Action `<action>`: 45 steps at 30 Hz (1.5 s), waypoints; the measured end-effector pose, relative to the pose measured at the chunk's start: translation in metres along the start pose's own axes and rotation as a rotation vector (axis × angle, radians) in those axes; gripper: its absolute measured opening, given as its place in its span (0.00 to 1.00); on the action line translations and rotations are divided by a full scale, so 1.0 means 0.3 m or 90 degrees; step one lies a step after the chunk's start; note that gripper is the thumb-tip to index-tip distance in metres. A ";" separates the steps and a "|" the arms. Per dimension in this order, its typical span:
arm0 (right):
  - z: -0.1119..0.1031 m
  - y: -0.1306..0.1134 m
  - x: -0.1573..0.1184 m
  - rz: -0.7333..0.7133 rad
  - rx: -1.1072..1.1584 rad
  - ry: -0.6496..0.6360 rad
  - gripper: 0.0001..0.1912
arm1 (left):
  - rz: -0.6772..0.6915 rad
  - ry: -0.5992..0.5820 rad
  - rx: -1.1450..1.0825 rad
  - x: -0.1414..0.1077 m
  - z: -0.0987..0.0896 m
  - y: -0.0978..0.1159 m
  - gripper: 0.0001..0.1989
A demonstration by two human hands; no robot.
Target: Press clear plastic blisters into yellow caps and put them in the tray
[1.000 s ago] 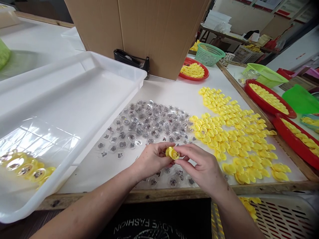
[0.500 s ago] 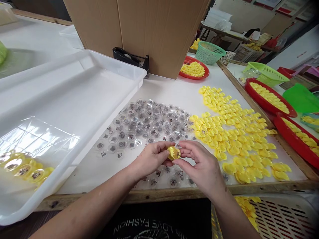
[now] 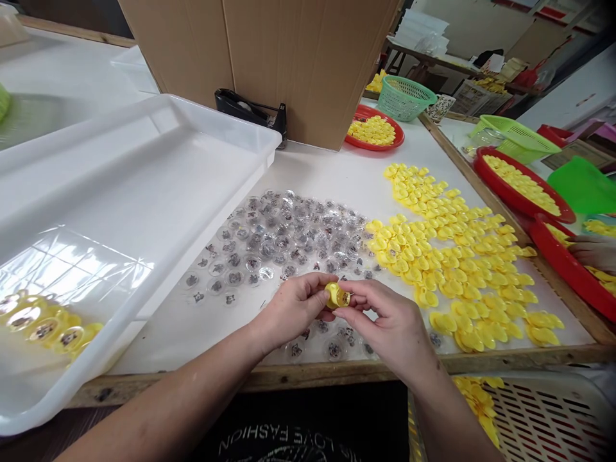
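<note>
Between my left hand (image 3: 293, 308) and my right hand (image 3: 389, 321) sits a small yellow plastic shell (image 3: 337, 296) with a clear, dark-patterned insert showing in its open side. Both hands pinch it by the fingertips above the white table top (image 3: 226, 340). Under and left of my hands lie several clear round capsules (image 3: 274, 237) holding dark figures. To the right spreads a large layer of loose yellow shells (image 3: 447, 256). Some capsules are hidden beneath my hands.
A white plastic tray (image 3: 144, 167) at left holds a clear bag of yellow assembled pieces (image 3: 43, 327). A cardboard box (image 3: 289, 58) and tape dispenser (image 3: 250, 109) stand behind. Red trays of yellow shells (image 3: 522, 186) lie right, where a co-worker's hand (image 3: 594, 251) reaches in.
A co-worker's hand has come in at the right over a red tray. The yellow shell has turned slightly between my fingers, and the view has shifted a little.
</note>
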State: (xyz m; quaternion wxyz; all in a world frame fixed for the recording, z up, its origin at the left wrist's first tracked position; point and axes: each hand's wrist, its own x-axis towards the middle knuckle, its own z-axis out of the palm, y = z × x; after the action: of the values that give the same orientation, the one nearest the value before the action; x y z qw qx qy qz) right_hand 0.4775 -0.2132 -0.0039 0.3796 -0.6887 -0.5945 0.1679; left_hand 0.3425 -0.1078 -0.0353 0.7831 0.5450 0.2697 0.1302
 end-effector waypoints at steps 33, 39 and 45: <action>0.052 0.035 -0.005 0.052 0.056 0.070 0.13 | 0.097 0.034 0.003 -0.010 0.012 -0.015 0.14; 0.037 0.079 -0.007 0.185 0.316 -0.004 0.10 | 0.172 0.049 0.171 -0.024 0.011 -0.020 0.12; 0.061 0.077 -0.024 0.167 0.391 0.028 0.10 | 0.196 0.116 0.291 -0.035 0.019 -0.005 0.10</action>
State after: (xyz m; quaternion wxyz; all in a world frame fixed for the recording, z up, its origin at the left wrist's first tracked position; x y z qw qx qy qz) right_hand 0.4793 -0.2142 -0.0343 0.5574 -0.6165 -0.4137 0.3716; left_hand 0.3369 -0.1182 -0.0323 0.5839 0.7277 0.2755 0.2316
